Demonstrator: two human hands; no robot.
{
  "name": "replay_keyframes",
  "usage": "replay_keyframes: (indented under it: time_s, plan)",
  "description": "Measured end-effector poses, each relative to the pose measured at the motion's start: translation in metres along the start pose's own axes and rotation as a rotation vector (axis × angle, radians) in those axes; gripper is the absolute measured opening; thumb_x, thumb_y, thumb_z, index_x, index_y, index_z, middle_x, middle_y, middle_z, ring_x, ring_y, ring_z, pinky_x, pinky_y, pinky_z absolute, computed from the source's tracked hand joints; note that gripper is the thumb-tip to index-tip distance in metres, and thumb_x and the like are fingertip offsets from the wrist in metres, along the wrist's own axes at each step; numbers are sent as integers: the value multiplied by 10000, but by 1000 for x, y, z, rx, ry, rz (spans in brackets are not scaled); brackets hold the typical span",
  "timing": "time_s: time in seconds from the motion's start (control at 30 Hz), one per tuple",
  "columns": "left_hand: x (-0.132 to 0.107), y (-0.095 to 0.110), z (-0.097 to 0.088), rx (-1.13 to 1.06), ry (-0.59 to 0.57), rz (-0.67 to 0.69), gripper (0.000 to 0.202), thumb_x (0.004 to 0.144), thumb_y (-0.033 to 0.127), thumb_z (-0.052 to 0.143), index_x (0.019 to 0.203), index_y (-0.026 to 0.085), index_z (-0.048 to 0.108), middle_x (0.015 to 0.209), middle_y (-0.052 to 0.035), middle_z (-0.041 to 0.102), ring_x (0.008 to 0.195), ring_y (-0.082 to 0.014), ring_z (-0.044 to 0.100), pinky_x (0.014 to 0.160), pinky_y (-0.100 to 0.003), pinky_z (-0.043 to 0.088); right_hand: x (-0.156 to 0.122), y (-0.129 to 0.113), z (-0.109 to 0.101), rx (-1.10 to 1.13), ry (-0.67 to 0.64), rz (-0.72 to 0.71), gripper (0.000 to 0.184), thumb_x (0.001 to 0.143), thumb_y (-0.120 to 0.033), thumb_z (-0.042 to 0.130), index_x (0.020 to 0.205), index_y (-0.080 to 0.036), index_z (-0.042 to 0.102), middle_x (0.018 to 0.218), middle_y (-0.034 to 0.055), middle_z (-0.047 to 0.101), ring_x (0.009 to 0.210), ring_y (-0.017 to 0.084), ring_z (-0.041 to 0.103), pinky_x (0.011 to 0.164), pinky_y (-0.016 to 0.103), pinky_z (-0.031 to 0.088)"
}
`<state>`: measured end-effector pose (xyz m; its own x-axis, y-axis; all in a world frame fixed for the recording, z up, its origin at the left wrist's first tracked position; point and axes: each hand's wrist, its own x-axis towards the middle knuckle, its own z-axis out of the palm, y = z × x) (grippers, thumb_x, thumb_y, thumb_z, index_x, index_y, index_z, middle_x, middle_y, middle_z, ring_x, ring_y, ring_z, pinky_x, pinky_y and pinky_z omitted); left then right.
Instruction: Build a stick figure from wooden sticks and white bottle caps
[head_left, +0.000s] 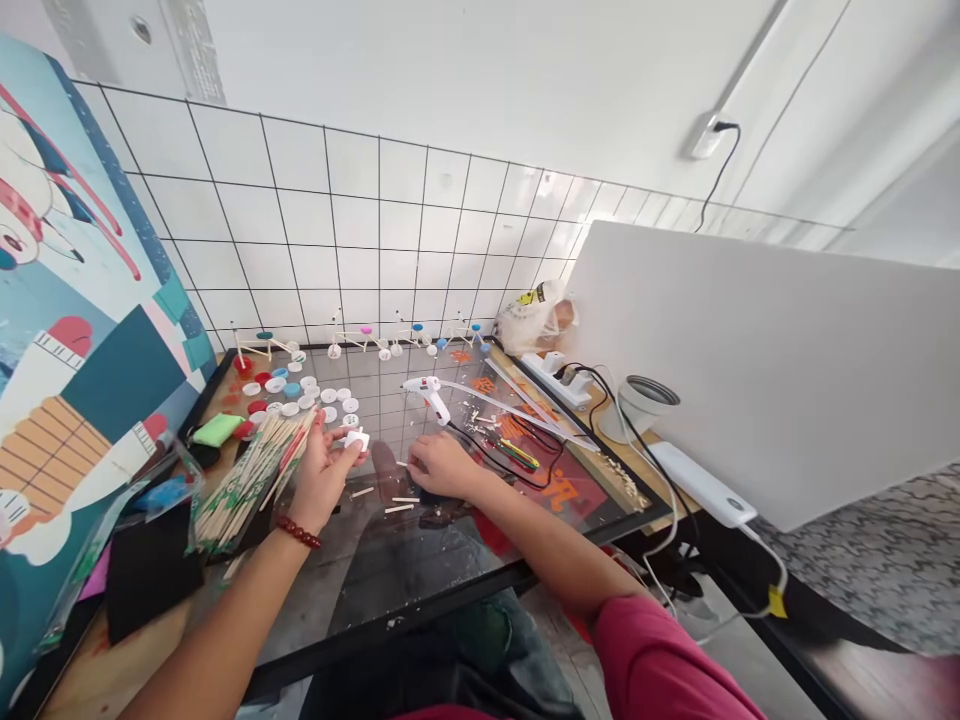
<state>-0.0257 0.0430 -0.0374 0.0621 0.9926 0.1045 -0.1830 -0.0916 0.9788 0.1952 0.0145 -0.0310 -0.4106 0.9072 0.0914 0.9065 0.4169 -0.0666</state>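
My left hand (324, 462), with a beaded bracelet at the wrist, pinches a small white piece (358, 440) between thumb and fingers; its exact kind is unclear. On the dark glass tabletop my right hand (441, 465) lies low with curled fingers. A short wooden stick end shows beside its fingertips, and whether they grip anything is hidden. Short cut sticks (399, 508) lie just in front of the hands. Beyond my right hand rests a white hot glue gun (429, 396). Beside my left hand is a heap of long wooden sticks (244, 485).
White, red and blue bottle caps (307, 383) spread at the left back. Several stick-and-cap models (365, 340) line the far edge. A yellow-green cutter (517, 452), glue sticks (517, 405) and a black cord lie right. A power strip (556, 380) and white cup (637, 405) stand beyond.
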Motion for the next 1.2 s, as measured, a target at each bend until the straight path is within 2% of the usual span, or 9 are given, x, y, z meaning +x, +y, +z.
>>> replay_keyframes:
  time_s: [0.17,0.27,0.47,0.6,0.77,0.93,1.03,1.2]
  plan:
    - [0,-8,1,-5,13,-26,979,718,342,820,1543,267,299,1096,-49,618,783,-193,740,800,-415,630,1,-3,1,26,17,34,116,929,-220,610,954,-162,707,967,74,748,872,197,666,756,302,377]
    - [-1,-12,1,45,13,-25,971,709,353,825,1533,249,323,1104,-62,629,806,-190,729,797,-403,621,0,-1,1,34,31,16,101,937,-207,616,951,-164,706,961,72,742,895,195,663,769,300,382]
    - [-1,-17,0,245,3,95,887,708,353,793,1482,217,380,1027,-41,661,948,-198,698,901,-381,571,-1,7,5,79,53,16,117,997,-217,587,993,-164,690,966,69,738,914,191,656,785,301,386]
    - [-3,-15,-2,331,-68,86,868,787,380,727,1524,197,306,1083,-74,689,897,-192,707,827,-360,582,-1,8,6,117,76,33,126,1027,-210,551,1042,-159,665,1009,78,733,948,187,649,814,295,395]
    - [-11,-12,-4,746,-135,218,823,889,402,633,1580,177,246,1138,-97,726,716,-170,686,657,-314,541,-3,6,6,135,64,-8,111,1020,-223,574,1023,-161,667,1006,78,737,952,197,651,823,304,382]
    - [-15,-12,-3,1048,-226,355,807,916,374,623,1597,174,239,1127,-76,754,902,-240,737,734,-336,531,-5,8,8,79,19,-49,173,1038,-267,554,1018,-164,692,995,83,730,905,201,643,794,323,354]
    - [-16,-9,-2,1146,-257,335,828,905,380,651,1599,179,247,1115,-61,762,921,-255,738,720,-332,513,-5,8,6,74,2,-58,189,1040,-282,554,1029,-166,703,1010,78,730,919,201,645,796,324,349]
    - [-14,-5,-3,1148,-228,270,903,854,388,711,1607,218,241,1091,-34,770,776,-225,720,623,-305,460,-6,9,6,102,8,-58,162,1022,-290,589,1031,-180,708,1011,67,731,933,197,648,804,317,348]
